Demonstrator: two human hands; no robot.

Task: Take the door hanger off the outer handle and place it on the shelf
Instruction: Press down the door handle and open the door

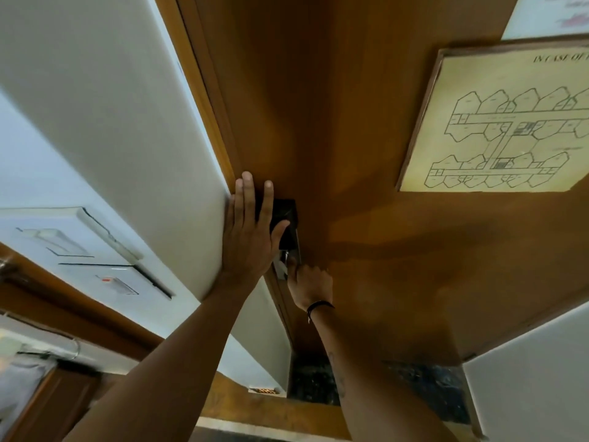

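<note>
I can't find the door hanger anywhere; judging by the task it hangs on the outer handle, behind this wooden door [350, 122] filling the middle of the frame. I expect thin card: light, bendy, easily creased, best lifted by its loop. My left hand [251, 231] lies flat, fingers spread, over the black lock box [287, 212] at the door's edge. My right hand [310, 283], just below, is curled around something metallic at the latch; I can't tell how firmly. A framed floor plan [497, 122] hangs upper right; white wall [111, 106] fills the left.
</note>
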